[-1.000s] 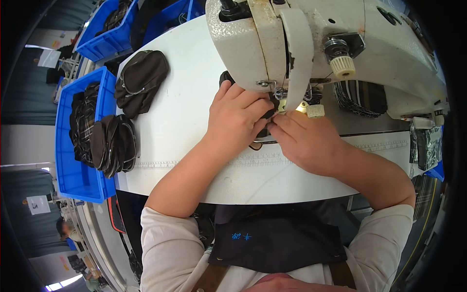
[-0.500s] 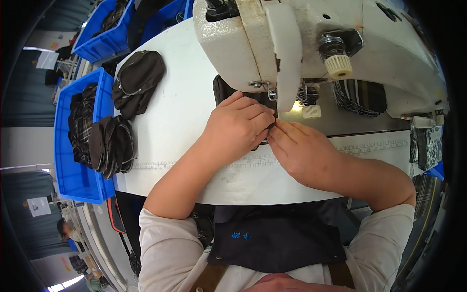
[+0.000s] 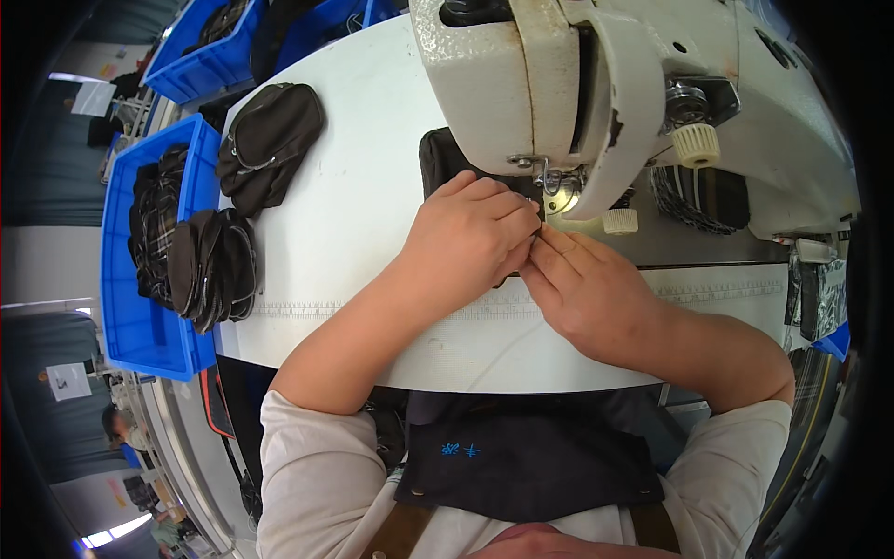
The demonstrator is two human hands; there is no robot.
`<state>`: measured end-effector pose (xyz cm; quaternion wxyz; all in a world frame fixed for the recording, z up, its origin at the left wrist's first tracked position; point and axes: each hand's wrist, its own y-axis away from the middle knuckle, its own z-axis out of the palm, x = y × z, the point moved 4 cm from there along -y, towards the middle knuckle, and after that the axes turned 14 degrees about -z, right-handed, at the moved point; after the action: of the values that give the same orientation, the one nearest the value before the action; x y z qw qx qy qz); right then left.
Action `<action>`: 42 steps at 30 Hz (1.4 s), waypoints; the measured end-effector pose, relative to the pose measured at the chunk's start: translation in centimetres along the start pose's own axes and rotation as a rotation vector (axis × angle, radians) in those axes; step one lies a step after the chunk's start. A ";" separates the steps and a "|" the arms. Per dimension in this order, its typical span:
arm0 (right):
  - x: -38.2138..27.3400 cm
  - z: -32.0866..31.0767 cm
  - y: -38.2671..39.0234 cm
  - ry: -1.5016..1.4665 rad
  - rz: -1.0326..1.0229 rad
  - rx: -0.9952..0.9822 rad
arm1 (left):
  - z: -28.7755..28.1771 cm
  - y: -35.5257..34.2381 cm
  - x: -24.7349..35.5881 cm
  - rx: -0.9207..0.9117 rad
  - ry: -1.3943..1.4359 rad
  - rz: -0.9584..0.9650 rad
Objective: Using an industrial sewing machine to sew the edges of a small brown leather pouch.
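Note:
A dark brown fabric pouch (image 3: 440, 160) lies flat on the white table under the head of a sewing machine (image 3: 507, 93). My left hand (image 3: 473, 231) rests over the pouch with fingers curled, gripping its near right edge. Close by the needle area, my right hand (image 3: 589, 291) has its fingers pressed together, pinching the same edge. The fingertips of both hands meet there. They hide most of that edge and whatever small part is between them. A small lamp lights the metal plate (image 3: 559, 200) just beyond the fingers.
At the left stand a blue bin (image 3: 197, 340) of dark and plaid cloth pieces, a stack of brown pouches (image 3: 212, 270) and another brown pouch (image 3: 270, 140). Striped cloth pieces (image 3: 703, 197) lie beneath the machine arm. A ruler strip (image 3: 307, 309) crosses the table (image 3: 363, 121).
The view has shifted slightly, so the machine appears farther right and a bit higher. Both hands keep the same hold on the pouch, close together.

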<state>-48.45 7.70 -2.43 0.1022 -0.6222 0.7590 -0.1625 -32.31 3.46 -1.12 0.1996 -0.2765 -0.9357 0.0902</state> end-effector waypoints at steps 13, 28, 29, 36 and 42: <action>0.3 -0.1 -0.1 0.018 0.035 0.050 | 0.4 0.1 -0.3 0.052 -0.019 -0.009; 0.5 0.3 0.1 0.046 0.041 0.015 | 0.4 -0.1 -0.4 0.028 -0.002 -0.035; 0.7 0.4 0.1 0.040 0.055 0.039 | 0.4 -0.2 -0.5 0.023 -0.035 -0.032; 1.8 0.5 0.0 0.018 0.121 0.049 | 0.6 -0.7 -0.8 0.083 -0.083 -0.044; 2.1 0.1 -0.2 0.006 0.143 0.035 | -0.3 -0.7 -1.7 0.025 0.153 -0.217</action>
<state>-48.61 5.59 -2.36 0.1219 -0.5639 0.7990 -0.1698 -31.23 1.97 -1.22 0.2822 -0.1770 -0.9411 0.0585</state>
